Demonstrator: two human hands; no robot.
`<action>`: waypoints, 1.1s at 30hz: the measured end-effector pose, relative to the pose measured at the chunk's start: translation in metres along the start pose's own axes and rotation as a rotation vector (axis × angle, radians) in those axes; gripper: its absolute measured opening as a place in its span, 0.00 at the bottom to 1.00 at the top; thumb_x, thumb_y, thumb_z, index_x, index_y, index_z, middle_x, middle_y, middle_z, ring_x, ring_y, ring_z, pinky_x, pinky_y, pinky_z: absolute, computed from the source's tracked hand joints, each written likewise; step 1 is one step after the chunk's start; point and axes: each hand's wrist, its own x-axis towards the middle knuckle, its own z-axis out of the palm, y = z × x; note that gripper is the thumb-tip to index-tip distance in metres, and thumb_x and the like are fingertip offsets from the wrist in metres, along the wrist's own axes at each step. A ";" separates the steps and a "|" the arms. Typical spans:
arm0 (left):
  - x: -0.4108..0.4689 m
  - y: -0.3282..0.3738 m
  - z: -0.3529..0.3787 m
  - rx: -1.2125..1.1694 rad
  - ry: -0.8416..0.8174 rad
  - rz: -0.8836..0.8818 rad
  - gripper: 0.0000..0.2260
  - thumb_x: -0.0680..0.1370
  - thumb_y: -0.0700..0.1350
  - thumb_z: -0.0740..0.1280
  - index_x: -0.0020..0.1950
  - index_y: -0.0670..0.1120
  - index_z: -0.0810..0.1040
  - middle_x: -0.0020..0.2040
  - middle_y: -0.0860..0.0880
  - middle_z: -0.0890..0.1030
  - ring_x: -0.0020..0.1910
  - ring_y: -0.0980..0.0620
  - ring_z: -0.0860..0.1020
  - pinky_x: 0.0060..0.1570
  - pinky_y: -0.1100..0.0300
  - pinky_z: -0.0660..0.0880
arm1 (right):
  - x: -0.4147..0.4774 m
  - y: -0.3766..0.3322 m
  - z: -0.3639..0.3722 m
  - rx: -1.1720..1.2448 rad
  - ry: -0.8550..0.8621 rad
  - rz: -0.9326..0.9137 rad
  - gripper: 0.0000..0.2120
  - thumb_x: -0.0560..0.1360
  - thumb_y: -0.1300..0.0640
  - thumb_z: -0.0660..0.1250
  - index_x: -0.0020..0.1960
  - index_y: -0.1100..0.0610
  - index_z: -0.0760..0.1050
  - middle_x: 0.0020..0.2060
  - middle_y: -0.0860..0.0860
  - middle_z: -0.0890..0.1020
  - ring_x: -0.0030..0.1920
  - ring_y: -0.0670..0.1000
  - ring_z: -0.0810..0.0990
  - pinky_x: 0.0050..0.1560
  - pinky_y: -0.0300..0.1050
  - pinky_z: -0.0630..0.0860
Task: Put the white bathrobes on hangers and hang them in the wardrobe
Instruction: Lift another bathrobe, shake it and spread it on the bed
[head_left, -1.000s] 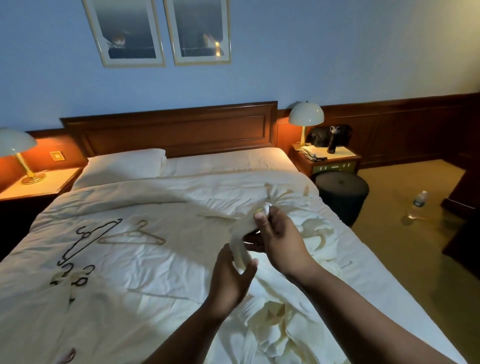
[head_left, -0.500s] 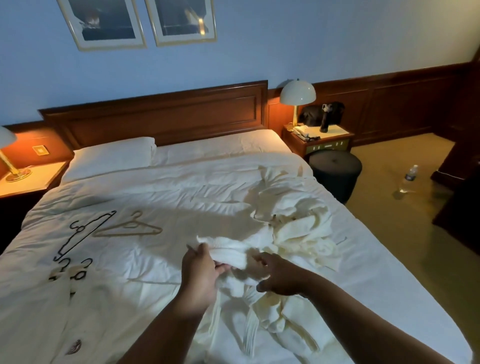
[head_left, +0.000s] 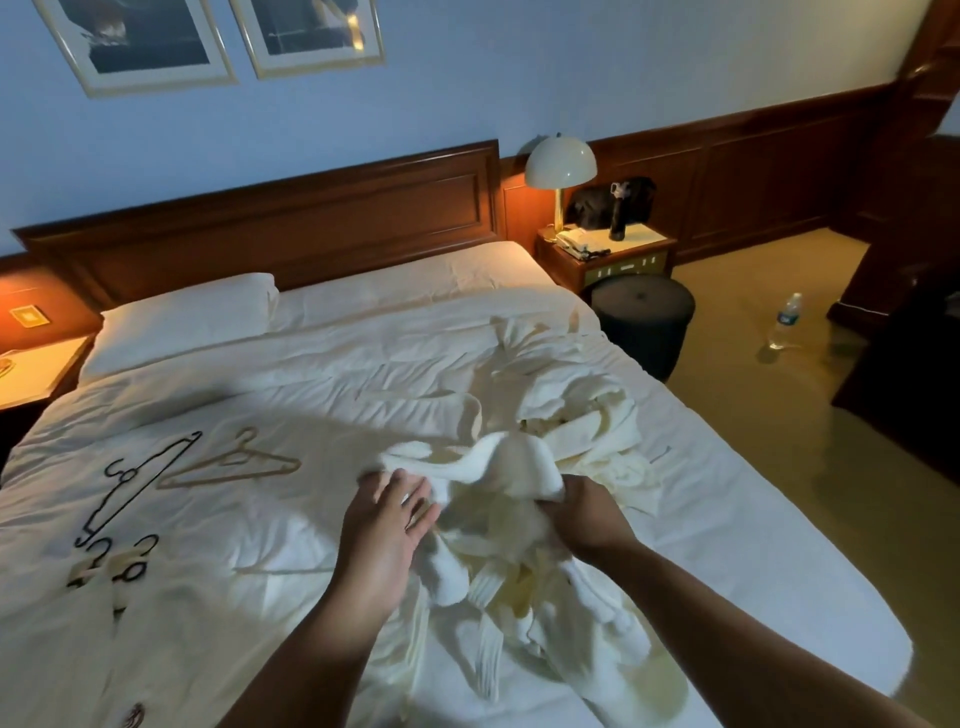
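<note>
A crumpled white bathrobe (head_left: 524, 587) lies in a heap on the right half of the bed (head_left: 260, 519). My right hand (head_left: 584, 517) grips a raised fold of it from the right. My left hand (head_left: 387, 512) hovers at the fold's left edge with its fingers spread and straight, holding nothing. More white robe cloth (head_left: 587, 410) is piled behind the fold. To the left on the duvet lie a black hanger (head_left: 137, 480) and a tan hanger (head_left: 234, 462), with several more dark hangers (head_left: 111, 564) below them.
A pillow (head_left: 182, 322) and wooden headboard (head_left: 285, 218) are at the far end. On the right stand a nightstand (head_left: 608, 254) with a lamp (head_left: 560, 163), a dark round stool (head_left: 641, 319) and a water bottle (head_left: 786, 319) on the carpet.
Both hands came down from chest height to the bed with the robe. My left hand has let go of the cloth and spread its fingers; my right hand still grips the fold.
</note>
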 end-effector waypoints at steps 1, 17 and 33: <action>0.001 -0.006 0.001 0.064 -0.029 -0.019 0.07 0.83 0.38 0.61 0.60 0.40 0.73 0.58 0.41 0.77 0.57 0.45 0.79 0.51 0.53 0.79 | -0.001 -0.006 -0.006 0.027 -0.026 -0.021 0.09 0.75 0.47 0.69 0.43 0.52 0.80 0.39 0.49 0.84 0.42 0.51 0.83 0.41 0.46 0.76; 0.003 -0.085 -0.040 1.261 -0.589 0.258 0.10 0.80 0.51 0.64 0.61 0.56 0.76 0.55 0.60 0.82 0.57 0.57 0.80 0.58 0.55 0.77 | -0.040 -0.001 -0.026 0.028 -0.268 -0.323 0.08 0.69 0.54 0.74 0.41 0.51 0.75 0.35 0.45 0.78 0.35 0.42 0.75 0.35 0.36 0.69; -0.028 -0.142 -0.064 2.037 -0.748 -0.119 0.37 0.63 0.72 0.71 0.65 0.54 0.69 0.62 0.50 0.77 0.60 0.49 0.76 0.57 0.56 0.74 | -0.077 0.186 -0.002 -0.420 -0.341 0.146 0.10 0.77 0.54 0.60 0.57 0.48 0.66 0.55 0.51 0.81 0.54 0.57 0.80 0.51 0.48 0.75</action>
